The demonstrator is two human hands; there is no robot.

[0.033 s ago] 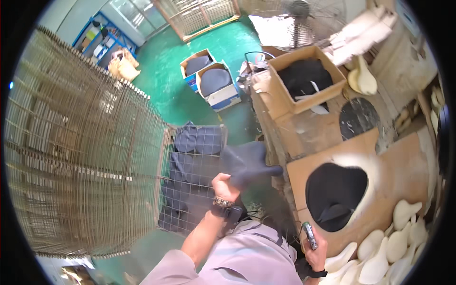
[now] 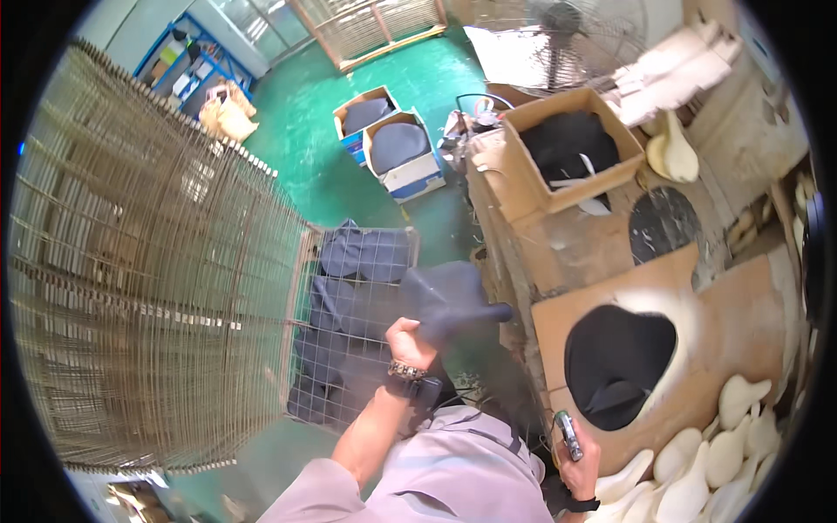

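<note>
My left hand [image 2: 413, 345] is closed on the near edge of a dark blue-grey, saddle-shaped piece [image 2: 446, 295], held up over the gap between the wire rack and the bench. The piece is blurred, and its far end narrows to a blunt nose. My right hand [image 2: 579, 464], low at the bench's near edge, grips a small silver hand tool [image 2: 568, 433] whose exact kind I cannot make out. Just beyond that hand, a black, rounded saddle-shaped piece [image 2: 617, 362] lies on cardboard [image 2: 551, 344] with pale residue around it.
White saddle-shaped foam pieces [image 2: 684, 492] are heaped at the lower right. A carton [image 2: 545, 199] of black pieces stands farther along the bench. A wire crate [image 2: 301, 270] of dark pieces sits left of my hand, beside a tall wire rack [image 2: 157, 288]. Two cartons [image 2: 418, 185] stand on the green floor.
The blue-grey piece in my left hand has moved slightly left, away from the bench. My view has shifted a little. Both hands keep their hold.
</note>
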